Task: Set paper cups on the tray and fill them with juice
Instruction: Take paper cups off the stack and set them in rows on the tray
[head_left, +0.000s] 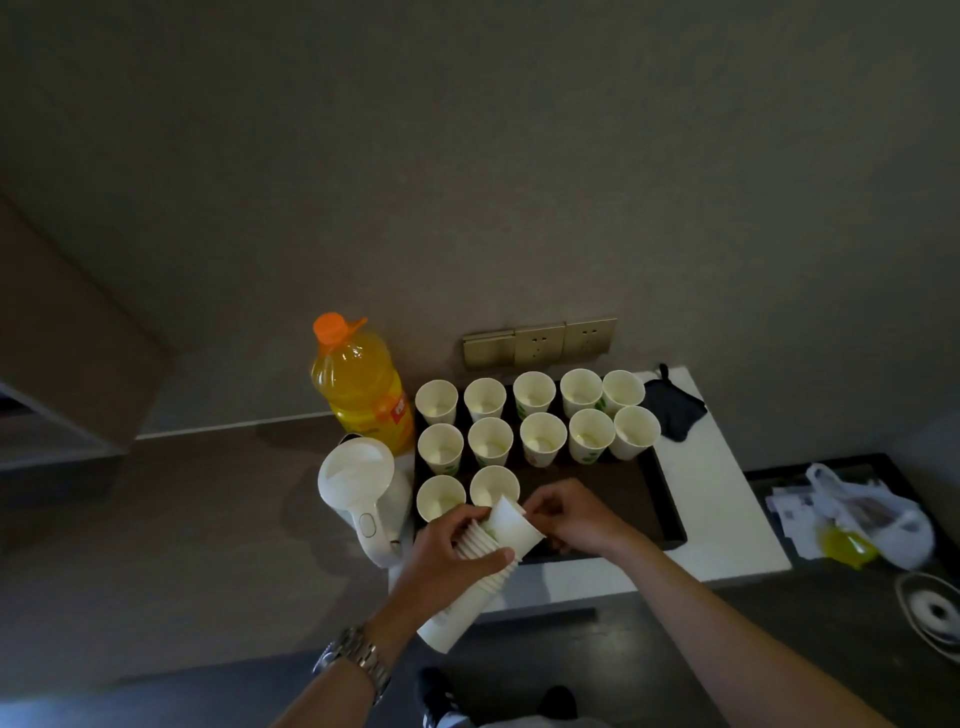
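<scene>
Gripping a nested stack of paper cups (480, 564), the left hand (447, 556) curls its fingers (470, 519) round it while the right hand (569, 514) pinches the outermost cup (511, 527) at the stack's mouth. Twelve upright empty cups (543, 439) stand on the dark tray (670, 514). At 10 o'clock from the tray stands the juice bottle (361, 387); a white kettle (363, 486) sits at 9 o'clock on the surface (208, 499).
</scene>
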